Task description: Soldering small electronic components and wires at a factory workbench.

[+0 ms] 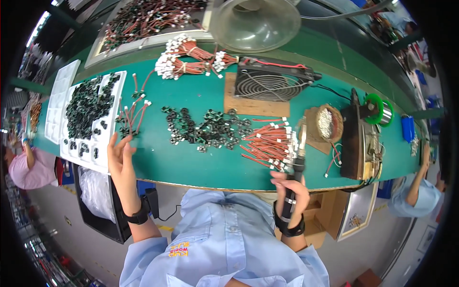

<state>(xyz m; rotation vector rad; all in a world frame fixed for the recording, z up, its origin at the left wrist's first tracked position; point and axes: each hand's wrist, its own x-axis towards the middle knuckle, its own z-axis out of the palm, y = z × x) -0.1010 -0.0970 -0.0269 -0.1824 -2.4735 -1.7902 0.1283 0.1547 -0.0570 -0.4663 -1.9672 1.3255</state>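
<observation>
My left hand point(122, 165) is at the left of the green bench, thumb and fingers apart with nothing visible between them. Just beyond its fingertips lie a few red-and-black wire leads point(136, 115) joined to small black parts. In my right hand point(297, 191) is a soldering iron point(299, 165), gripped by its black handle, its metal end pointing up and away from me. Left of the iron is a row of red-and-black leads with white connectors point(272, 143). A loose spread of small black-and-green parts point(205, 128) covers the middle of the bench.
White trays point(114, 103) with black parts stand at the left. A fan point(272, 83) on a board and bundled leads point(184, 60) are at the back. To the right are a round tub point(330, 123), a brown box-shaped device point(353, 138) and a green solder spool point(380, 110).
</observation>
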